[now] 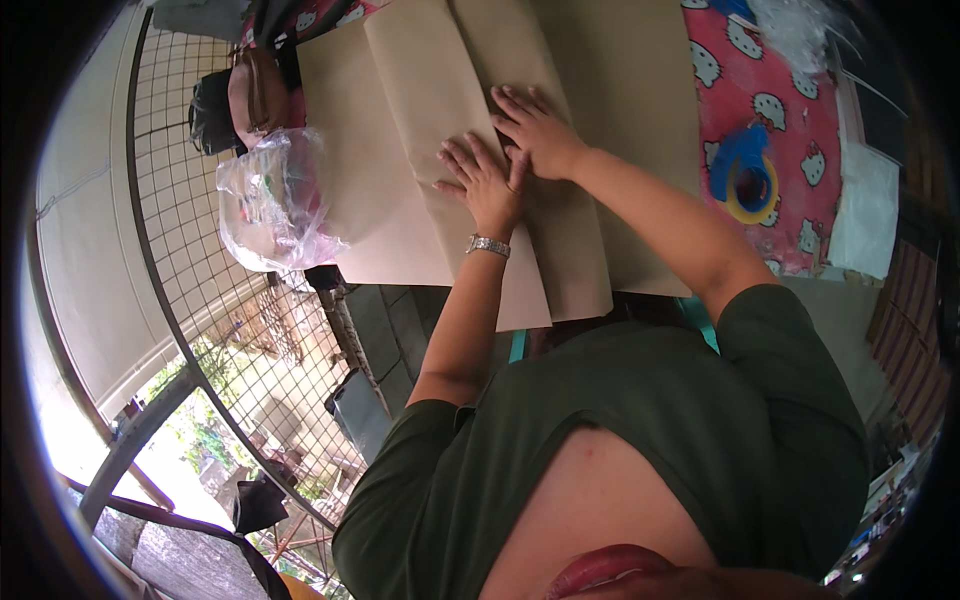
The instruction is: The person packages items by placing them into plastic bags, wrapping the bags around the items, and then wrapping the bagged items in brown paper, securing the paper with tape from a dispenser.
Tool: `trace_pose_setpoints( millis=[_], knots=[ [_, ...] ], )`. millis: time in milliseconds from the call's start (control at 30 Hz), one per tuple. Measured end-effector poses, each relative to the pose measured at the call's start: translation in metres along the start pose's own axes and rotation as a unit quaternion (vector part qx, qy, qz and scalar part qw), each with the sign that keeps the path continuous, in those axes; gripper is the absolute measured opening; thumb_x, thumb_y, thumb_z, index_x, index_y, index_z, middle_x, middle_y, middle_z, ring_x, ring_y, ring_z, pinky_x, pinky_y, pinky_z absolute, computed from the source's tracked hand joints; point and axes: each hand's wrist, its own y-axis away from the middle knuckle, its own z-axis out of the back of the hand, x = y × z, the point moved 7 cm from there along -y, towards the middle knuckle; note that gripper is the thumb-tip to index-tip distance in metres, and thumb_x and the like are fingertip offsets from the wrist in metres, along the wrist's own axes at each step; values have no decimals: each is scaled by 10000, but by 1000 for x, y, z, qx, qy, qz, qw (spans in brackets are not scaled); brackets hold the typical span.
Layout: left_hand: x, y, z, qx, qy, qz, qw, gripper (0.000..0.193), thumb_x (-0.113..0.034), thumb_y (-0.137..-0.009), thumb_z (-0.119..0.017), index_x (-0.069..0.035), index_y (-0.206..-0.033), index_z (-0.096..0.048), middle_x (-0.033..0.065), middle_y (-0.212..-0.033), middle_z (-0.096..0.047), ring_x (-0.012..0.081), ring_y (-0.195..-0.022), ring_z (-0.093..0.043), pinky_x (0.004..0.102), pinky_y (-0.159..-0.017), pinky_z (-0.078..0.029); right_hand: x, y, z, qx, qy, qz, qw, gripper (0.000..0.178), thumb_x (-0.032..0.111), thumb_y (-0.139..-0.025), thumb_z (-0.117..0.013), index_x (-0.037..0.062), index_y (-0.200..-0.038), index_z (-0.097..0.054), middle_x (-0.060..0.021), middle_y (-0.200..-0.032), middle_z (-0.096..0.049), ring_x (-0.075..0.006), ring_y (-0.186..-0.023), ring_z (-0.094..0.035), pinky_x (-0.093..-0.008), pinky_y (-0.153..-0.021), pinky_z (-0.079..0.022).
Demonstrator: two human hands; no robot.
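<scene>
A large sheet of brown kraft paper (640, 150) covers the table before me, with long folded panels running from far to near across its middle. Flat on the folded part lies my left hand (485, 185), its fingers spread and a metal watch (488, 245) at the wrist. My right hand (540, 135) rests just beyond and to the right, palm down with fingers apart, pressing on the fold. The right hand's heel is close to the left thumb. Neither hand grips anything.
At the left edge sits a clear plastic bag (270, 205) with things inside, near a pink-brown bag (257, 95). A blue-and-yellow tape dispenser (748, 180) lies on the pink patterned tablecloth (775, 110) at right. Clear plastic wrap (795, 30) is at far right. Wire mesh (190, 150) stands left.
</scene>
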Motion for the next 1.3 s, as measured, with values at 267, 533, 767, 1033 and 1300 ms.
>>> trace_pose_setpoints(
  millis=[267,533,767,1033,1300],
  knots=[
    [-4,1,-3,-28,-55,62,996,707,-524,-928,-321,-97,-1468,-160,164,-1533,-52,311,-1421,-11,588,-1088,26,-33,153,14,-211,-354,-294,862,440,297,-948,-468,-2,-1271,-493,-222,-1199,-515,-362,-1114,-484,-389,-972,-371],
    [0,3,-4,-27,-78,69,994,679,-520,-938,-294,-129,-1473,-146,163,-1532,-67,303,-1421,-23,567,-1096,25,-17,95,-42,-153,-81,-183,968,382,208,-917,-434,-61,-1183,-486,-280,-1195,-442,-434,-1093,-403,-538,-912,-343],
    [-8,-3,5,-17,-97,3,995,641,-493,-943,-327,-116,-1453,-236,166,-1521,-131,309,-1400,-149,500,-1120,-53,-143,-56,4,-129,-321,-277,896,569,452,-947,-361,-73,-1062,-547,-272,-1121,-546,-410,-1058,-513,-448,-943,-396],
    [150,-72,12,69,508,111,852,596,-443,-974,-327,-78,-1438,-243,153,-1460,-284,263,-1357,-235,386,-1112,-195,-76,90,-14,-260,-359,-304,843,682,513,-945,-362,-40,-1345,-391,-213,-1420,-337,-337,-1322,-303,-373,-1095,-231],
    [93,-74,13,212,688,113,685,618,-255,-954,-466,-155,-1467,-137,136,-1402,-369,233,-1228,-429,345,-991,-406,-40,88,-15,-108,-645,-493,573,737,576,-902,-415,-21,-1335,-416,-148,-1297,-499,-240,-1222,-447,-337,-1054,-304]
  ],
)
